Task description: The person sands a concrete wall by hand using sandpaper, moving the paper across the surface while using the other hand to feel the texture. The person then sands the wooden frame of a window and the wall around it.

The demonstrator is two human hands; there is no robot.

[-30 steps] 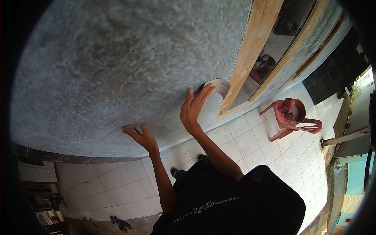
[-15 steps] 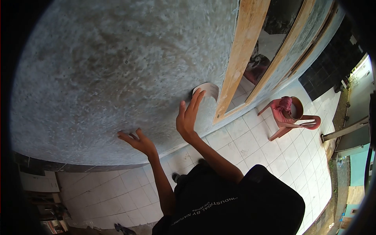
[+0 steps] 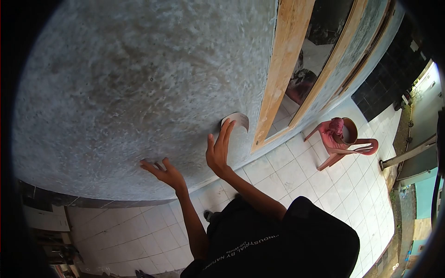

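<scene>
The right hand (image 3: 218, 152), fingers long and nearly straight, pressed a curled piece of paper (image 3: 240, 120) to the wall (image 3: 139, 69), just short of the wooden window frame (image 3: 283, 65). The left hand (image 3: 170, 176), fingers spread and slightly bent, had no visible hold; whether its fingertips touched was unclear. Bare wall separated the hands. The chair (image 3: 330, 144) stood well apart, beyond floor tiles (image 3: 296, 176).

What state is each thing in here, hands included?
Wall: blotchy grey
Sheet: curved, against the wall
Right hand: fingers extended, on the sheet
Left hand: open, at the wall
Chair: upright
Bucket: on the chair, uncovered; contents unclear
Cloth: bunched at the bucket's rim
</scene>
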